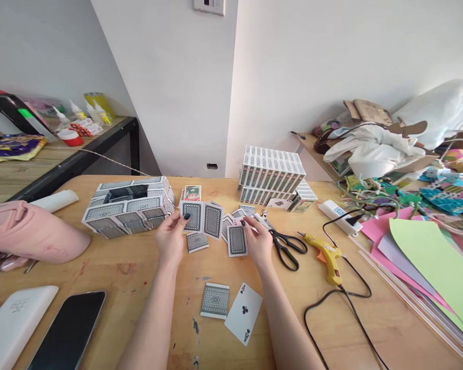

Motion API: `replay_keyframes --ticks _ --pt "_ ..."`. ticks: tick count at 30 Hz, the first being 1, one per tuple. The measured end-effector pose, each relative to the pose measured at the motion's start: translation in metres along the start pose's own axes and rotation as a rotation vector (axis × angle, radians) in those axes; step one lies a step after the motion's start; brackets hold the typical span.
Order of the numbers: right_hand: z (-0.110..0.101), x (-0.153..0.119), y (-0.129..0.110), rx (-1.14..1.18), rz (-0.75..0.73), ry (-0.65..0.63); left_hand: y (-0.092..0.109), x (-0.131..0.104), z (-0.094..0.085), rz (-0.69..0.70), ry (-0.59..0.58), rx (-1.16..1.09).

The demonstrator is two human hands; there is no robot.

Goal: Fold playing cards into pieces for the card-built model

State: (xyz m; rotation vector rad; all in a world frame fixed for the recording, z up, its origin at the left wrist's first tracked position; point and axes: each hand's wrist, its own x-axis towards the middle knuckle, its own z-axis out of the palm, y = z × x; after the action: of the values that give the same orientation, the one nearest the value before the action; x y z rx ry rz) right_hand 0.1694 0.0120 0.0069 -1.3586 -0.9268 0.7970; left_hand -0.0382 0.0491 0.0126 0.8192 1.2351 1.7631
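Observation:
My left hand [170, 237] pinches a pair of playing cards [201, 220], backs toward me, side by side with their edges meeting. My right hand [259, 237] is closed on another playing card [237, 241], also back side up and hanging low from the fingertips. Between and behind my hands lie several loose cards [227, 226], partly covered. A small folded card piece [197, 242] rests under the left hand's cards. Nearer to me are a square card piece [215, 300] and a face-up ace of clubs [244, 313]. Left of my hands stands a box built from cards [129, 205] with an opening on top.
Black-handled scissors [287, 246] and a yellow glue gun [327, 257] with its cord lie right. Stacked card packs [270, 174] stand at the back. A power strip [340, 218], coloured paper [432, 267], a pink tumbler [34, 231] and a phone [69, 331] flank the work area.

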Motion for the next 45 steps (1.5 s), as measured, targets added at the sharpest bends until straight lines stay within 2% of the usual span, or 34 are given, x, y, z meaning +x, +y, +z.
replay_keyframes --ticks 2,3,6,8,10,14,17,23,30,34,38,41,43,45 --pt "0.002 -0.003 -0.006 0.048 -0.053 -0.028 0.001 -0.003 0.002 -0.010 -0.036 0.019" --pt "0.003 -0.005 -0.010 0.096 -0.061 -0.084 0.001 -0.005 0.004 -0.024 -0.056 0.028" --pt "0.007 -0.009 -0.020 0.308 0.024 -0.366 0.002 -0.009 0.009 -0.080 -0.130 0.070" --pt "0.009 -0.010 -0.021 0.423 0.105 -0.464 0.001 -0.011 0.011 -0.099 -0.159 0.087" --pt "0.009 -0.009 -0.018 0.480 0.164 -0.425 0.000 -0.010 0.011 -0.091 -0.158 0.076" --pt "0.002 -0.001 -0.008 0.459 0.205 -0.244 0.001 -0.007 0.007 -0.118 -0.139 0.081" --pt "-0.004 0.002 -0.005 0.414 0.203 -0.184 0.005 -0.007 0.007 -0.159 -0.192 0.121" --pt "-0.011 0.006 -0.004 0.410 0.215 -0.166 0.009 -0.008 0.005 -0.186 -0.284 0.152" --pt "-0.023 0.011 -0.006 0.444 0.321 -0.333 0.013 -0.004 -0.002 -0.278 -0.318 0.166" --pt "-0.023 0.011 -0.008 0.461 0.330 -0.346 0.010 -0.004 -0.003 -0.306 -0.327 0.165" --pt "-0.016 0.008 -0.015 0.473 0.247 -0.255 0.006 -0.007 0.004 -0.269 -0.280 0.048" --pt "-0.009 0.000 -0.027 0.374 0.097 -0.132 0.009 -0.012 0.012 -0.278 -0.292 -0.104" --pt "-0.004 -0.007 -0.038 0.246 -0.027 -0.119 0.013 -0.017 0.015 -0.393 -0.362 -0.177" --pt "0.000 -0.015 -0.048 0.091 -0.159 -0.201 0.018 -0.021 0.016 -0.567 -0.502 -0.228"
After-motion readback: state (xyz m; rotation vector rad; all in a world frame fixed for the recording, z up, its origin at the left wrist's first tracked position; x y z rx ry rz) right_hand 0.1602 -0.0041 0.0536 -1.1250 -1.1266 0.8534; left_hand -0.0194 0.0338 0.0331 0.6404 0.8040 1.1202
